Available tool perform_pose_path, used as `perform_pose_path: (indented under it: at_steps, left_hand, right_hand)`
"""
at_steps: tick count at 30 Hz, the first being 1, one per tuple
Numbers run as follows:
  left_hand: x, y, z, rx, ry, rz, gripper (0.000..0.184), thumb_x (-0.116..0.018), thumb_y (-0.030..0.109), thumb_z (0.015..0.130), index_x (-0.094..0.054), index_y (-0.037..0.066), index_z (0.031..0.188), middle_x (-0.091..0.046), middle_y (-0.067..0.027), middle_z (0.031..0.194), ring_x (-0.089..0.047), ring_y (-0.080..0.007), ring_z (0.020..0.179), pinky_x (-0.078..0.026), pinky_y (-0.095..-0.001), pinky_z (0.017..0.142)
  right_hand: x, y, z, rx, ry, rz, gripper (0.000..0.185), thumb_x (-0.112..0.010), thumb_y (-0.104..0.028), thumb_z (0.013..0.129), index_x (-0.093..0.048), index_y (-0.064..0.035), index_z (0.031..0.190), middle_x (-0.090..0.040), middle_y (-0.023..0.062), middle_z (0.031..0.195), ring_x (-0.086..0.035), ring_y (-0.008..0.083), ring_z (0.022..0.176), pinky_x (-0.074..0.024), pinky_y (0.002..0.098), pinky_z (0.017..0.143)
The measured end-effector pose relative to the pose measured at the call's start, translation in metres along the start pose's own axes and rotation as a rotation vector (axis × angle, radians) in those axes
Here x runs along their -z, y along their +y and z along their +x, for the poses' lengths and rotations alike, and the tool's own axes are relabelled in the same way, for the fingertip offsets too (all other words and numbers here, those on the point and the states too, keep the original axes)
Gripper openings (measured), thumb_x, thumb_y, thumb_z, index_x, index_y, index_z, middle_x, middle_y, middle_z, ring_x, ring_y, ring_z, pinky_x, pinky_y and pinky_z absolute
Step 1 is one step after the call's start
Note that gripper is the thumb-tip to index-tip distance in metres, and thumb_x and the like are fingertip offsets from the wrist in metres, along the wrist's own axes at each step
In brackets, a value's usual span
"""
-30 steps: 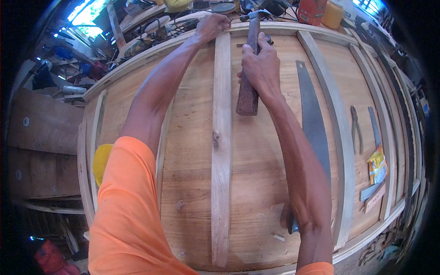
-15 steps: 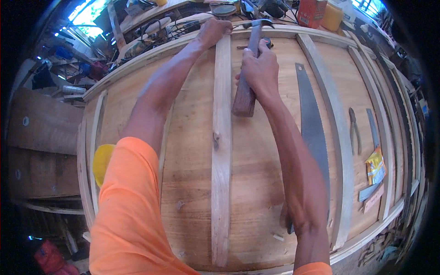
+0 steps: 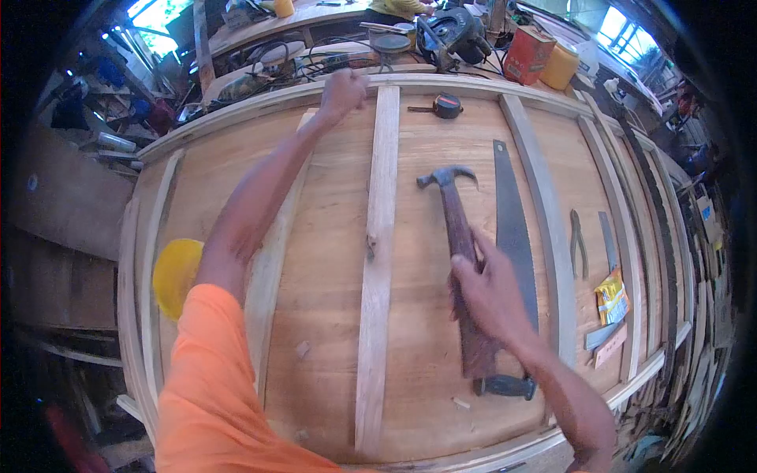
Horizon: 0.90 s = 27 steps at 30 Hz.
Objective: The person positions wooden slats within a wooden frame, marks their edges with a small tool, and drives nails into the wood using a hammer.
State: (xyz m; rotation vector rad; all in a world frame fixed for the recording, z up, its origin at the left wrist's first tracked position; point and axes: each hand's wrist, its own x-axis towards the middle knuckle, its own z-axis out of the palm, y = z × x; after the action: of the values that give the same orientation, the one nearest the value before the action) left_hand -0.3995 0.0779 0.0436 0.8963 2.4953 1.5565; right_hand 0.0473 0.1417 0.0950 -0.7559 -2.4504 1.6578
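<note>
Head view: hammer (image 3: 454, 206) gripped; red tin (image 3: 529, 55) beside yellow container (image 3: 560, 66), contents hidden.

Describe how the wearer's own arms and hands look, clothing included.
The left arm has a plain orange sleeve, short enough to leave the forearm bare. The right arm is bare as far as it shows, with no sleeve in view. Neither the left hand nor the right hand wears a glove, and no watch is visible.
</note>
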Motion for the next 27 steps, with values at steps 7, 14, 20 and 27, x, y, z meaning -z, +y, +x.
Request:
perform_pose_path:
  at_steps: [7, 14, 20, 27]
  left_hand:
    - [0.004, -0.037, -0.123, -0.323, -0.144, 0.701, 0.029, -0.06, 0.024, 0.093, -0.068, 0.0, 0.109, -0.073, -0.023, 0.099, -0.069, -0.0399, 0.097, -0.053, -0.0504, 0.089]
    - [0.012, 0.005, -0.164, -0.096, -0.189, 0.607, 0.022, -0.06, 0.019, 0.096, -0.067, 0.0, 0.107, -0.072, -0.0251, 0.104, -0.069, -0.0407, 0.102, -0.053, -0.0496, 0.087]
    - [0.004, -0.024, -0.166, -0.211, -0.011, 0.65, 0.019, -0.062, 0.017, 0.096, -0.065, 0.0, 0.104, -0.07, -0.0257, 0.102, -0.069, -0.0401, 0.099, -0.052, -0.0493, 0.086]
    - [-0.011, -0.029, -0.169, -0.148, 0.111, 0.596, 0.03, -0.063, 0.018, 0.096, -0.061, -0.003, 0.117, -0.068, -0.0272, 0.113, -0.066, -0.0441, 0.106, -0.051, -0.0509, 0.092]
  right_hand:
    - [-0.012, 0.01, -0.071, -0.063, -0.095, -0.218, 0.041, -0.062, -0.022, 0.099, -0.059, 0.0063, 0.128, -0.07, 0.03, 0.095, -0.07, 0.0463, 0.085, -0.054, 0.0516, 0.077]
    - [0.167, -0.029, -0.113, 0.178, 0.459, -0.427, 0.045, -0.066, -0.034, 0.101, -0.07, 0.0043, 0.124, -0.07, 0.0116, 0.073, -0.066, 0.0156, 0.063, -0.0531, 0.0319, 0.058]
    - [0.249, 0.006, -0.118, -0.064, 0.558, -0.518, 0.037, -0.064, -0.029, 0.101, -0.073, 0.0006, 0.12, -0.075, 0.0138, 0.082, -0.071, 0.0151, 0.069, -0.0572, 0.0324, 0.062]
    - [0.213, 0.159, 0.023, 0.067, 0.495, -0.929, 0.04, -0.072, -0.026, 0.088, -0.063, 0.0091, 0.106, -0.064, 0.0339, 0.109, -0.066, 0.0514, 0.097, -0.0531, 0.056, 0.087]
